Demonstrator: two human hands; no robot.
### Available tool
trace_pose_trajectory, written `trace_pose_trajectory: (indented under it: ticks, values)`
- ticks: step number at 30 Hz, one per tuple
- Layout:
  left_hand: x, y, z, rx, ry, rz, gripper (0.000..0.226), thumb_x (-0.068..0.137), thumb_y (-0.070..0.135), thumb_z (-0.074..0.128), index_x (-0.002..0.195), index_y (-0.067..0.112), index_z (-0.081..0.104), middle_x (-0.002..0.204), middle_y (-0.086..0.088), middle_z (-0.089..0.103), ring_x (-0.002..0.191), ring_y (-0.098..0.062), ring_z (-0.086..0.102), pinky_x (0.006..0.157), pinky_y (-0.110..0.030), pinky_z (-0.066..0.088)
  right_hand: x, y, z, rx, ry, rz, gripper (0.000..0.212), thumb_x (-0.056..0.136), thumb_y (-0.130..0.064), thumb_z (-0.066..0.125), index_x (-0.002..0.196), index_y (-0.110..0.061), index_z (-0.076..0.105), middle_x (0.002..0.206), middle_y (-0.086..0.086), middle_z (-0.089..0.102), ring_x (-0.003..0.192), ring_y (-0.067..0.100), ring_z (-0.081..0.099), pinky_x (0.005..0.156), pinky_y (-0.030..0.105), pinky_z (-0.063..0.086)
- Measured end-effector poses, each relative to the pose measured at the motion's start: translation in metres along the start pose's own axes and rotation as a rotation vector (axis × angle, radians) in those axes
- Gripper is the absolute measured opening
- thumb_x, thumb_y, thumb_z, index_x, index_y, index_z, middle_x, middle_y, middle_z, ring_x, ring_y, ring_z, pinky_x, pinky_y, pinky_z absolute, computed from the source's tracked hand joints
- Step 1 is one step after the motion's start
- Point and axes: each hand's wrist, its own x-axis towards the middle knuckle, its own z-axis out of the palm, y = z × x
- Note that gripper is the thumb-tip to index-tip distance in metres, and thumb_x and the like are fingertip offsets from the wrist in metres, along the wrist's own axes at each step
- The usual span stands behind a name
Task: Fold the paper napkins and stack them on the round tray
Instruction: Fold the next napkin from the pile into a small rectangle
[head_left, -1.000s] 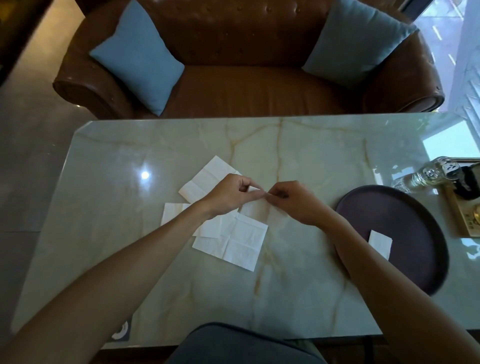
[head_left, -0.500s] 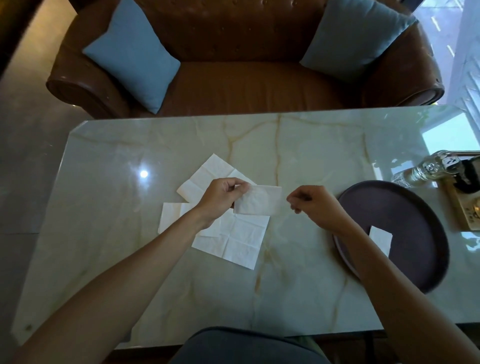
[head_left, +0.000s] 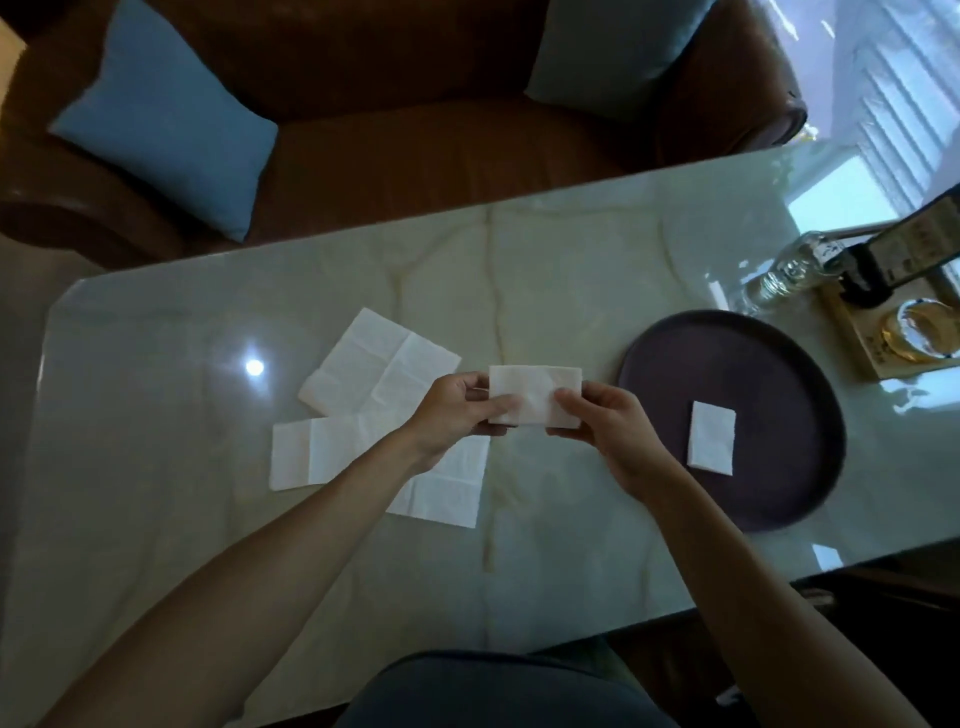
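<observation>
A folded white napkin (head_left: 535, 393) hangs flat above the marble table between both hands. My left hand (head_left: 457, 410) pinches its left end and my right hand (head_left: 605, 421) pinches its right end. Three unfolded napkins lie on the table to the left: one (head_left: 379, 364) at the back, one (head_left: 322, 452) stretching left under my left wrist, one (head_left: 447, 488) near my forearm. The round dark tray (head_left: 769, 364) sits to the right, with one small folded napkin (head_left: 711, 437) on it.
A clear glass bottle (head_left: 789, 270) lies behind the tray. A wooden box (head_left: 878, 338) with a dark bottle and a jar stands at the far right. A brown sofa with blue cushions (head_left: 166, 124) runs behind the table (head_left: 571, 519).
My right hand has returned to the folded napkin and taken hold of its right end. The napkin now sits level between both hands. The view has tilted and shifted.
</observation>
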Motion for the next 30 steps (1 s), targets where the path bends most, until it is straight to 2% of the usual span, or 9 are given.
trace_pose_trajectory:
  ticks: [3, 7, 11, 15, 19, 21, 23, 26, 30]
  values:
    - [0.014, -0.009, 0.025, 0.028, 0.057, -0.043, 0.029, 0.089, 0.011, 0.076, 0.112, -0.005, 0.069, 0.096, -0.014, 0.077, 0.076, -0.017, 0.075, 0.070, -0.026, 0.062, -0.004, 0.009, -0.027, -0.044, 0.058, -0.002, 0.012, 0.094, -0.009, 0.066, 0.101, -0.005, 0.075, 0.097, 0.018, 0.074, 0.083, 0.026, 0.070, 0.084, 0.044, 0.060]
    - [0.039, -0.017, 0.065, 0.116, 0.032, -0.042, 0.019, 0.094, 0.008, 0.070, 0.109, -0.003, 0.070, 0.091, -0.011, 0.074, 0.065, -0.012, 0.073, 0.067, -0.024, 0.062, -0.014, 0.022, -0.066, -0.026, 0.176, 0.055, 0.014, 0.094, -0.011, 0.068, 0.099, 0.001, 0.073, 0.087, 0.018, 0.071, 0.077, 0.026, 0.067, 0.069, 0.032, 0.056]
    - [0.066, -0.016, 0.108, 0.263, -0.041, 0.002, 0.018, 0.096, 0.009, 0.068, 0.111, -0.001, 0.071, 0.087, -0.007, 0.072, 0.064, -0.010, 0.071, 0.064, -0.022, 0.060, -0.023, 0.033, -0.107, 0.135, 0.294, 0.116, 0.014, 0.094, -0.011, 0.067, 0.080, -0.010, 0.068, 0.074, 0.010, 0.064, 0.075, 0.025, 0.061, 0.070, 0.037, 0.054]
    - [0.097, -0.014, 0.155, 0.389, -0.107, 0.045, 0.009, 0.094, 0.012, 0.070, 0.101, 0.009, 0.075, 0.082, -0.002, 0.072, 0.066, -0.006, 0.065, 0.062, -0.020, 0.056, -0.027, 0.045, -0.149, 0.189, 0.398, 0.158, 0.006, 0.089, -0.004, 0.069, 0.084, -0.006, 0.067, 0.077, 0.015, 0.062, 0.074, 0.026, 0.059, 0.063, 0.031, 0.057]
    - [0.131, -0.019, 0.203, 0.529, -0.112, 0.130, 0.006, 0.089, 0.018, 0.075, 0.090, 0.023, 0.077, 0.072, 0.007, 0.068, 0.067, -0.006, 0.061, 0.069, -0.026, 0.051, -0.026, 0.065, -0.180, 0.117, 0.422, 0.199, 0.005, 0.086, -0.006, 0.071, 0.085, -0.002, 0.070, 0.070, 0.010, 0.071, 0.064, 0.022, 0.067, 0.067, 0.032, 0.054]
    - [0.147, -0.022, 0.223, 0.576, -0.120, 0.135, 0.008, 0.088, 0.016, 0.075, 0.095, 0.017, 0.078, 0.070, 0.011, 0.065, 0.066, -0.005, 0.059, 0.069, -0.023, 0.051, -0.023, 0.075, -0.191, 0.081, 0.436, 0.226, 0.007, 0.085, -0.010, 0.071, 0.083, -0.004, 0.070, 0.070, 0.009, 0.073, 0.063, 0.020, 0.068, 0.065, 0.033, 0.054]
    - [0.162, -0.027, 0.240, 0.625, -0.119, 0.122, 0.018, 0.084, 0.014, 0.079, 0.102, 0.015, 0.076, 0.074, 0.008, 0.062, 0.070, -0.008, 0.059, 0.074, -0.028, 0.054, -0.020, 0.083, -0.199, 0.067, 0.465, 0.249, 0.007, 0.084, -0.011, 0.070, 0.081, -0.004, 0.069, 0.069, 0.008, 0.070, 0.059, 0.017, 0.063, 0.063, 0.035, 0.052]
    - [0.178, -0.036, 0.253, 0.654, -0.121, 0.065, 0.029, 0.080, 0.012, 0.082, 0.106, 0.019, 0.073, 0.082, 0.003, 0.062, 0.080, -0.014, 0.063, 0.086, -0.036, 0.059, -0.014, 0.089, -0.206, 0.079, 0.512, 0.277, 0.008, 0.086, -0.007, 0.066, 0.078, -0.005, 0.068, 0.065, 0.005, 0.065, 0.053, 0.014, 0.056, 0.058, 0.029, 0.049]
    - [0.195, -0.046, 0.266, 0.681, -0.057, 0.046, 0.024, 0.080, 0.007, 0.077, 0.101, 0.018, 0.074, 0.085, 0.002, 0.066, 0.084, -0.015, 0.067, 0.088, -0.039, 0.060, -0.003, 0.094, -0.218, 0.105, 0.559, 0.320, 0.011, 0.088, -0.007, 0.064, 0.079, -0.004, 0.069, 0.065, 0.006, 0.065, 0.049, 0.012, 0.053, 0.053, 0.026, 0.046]
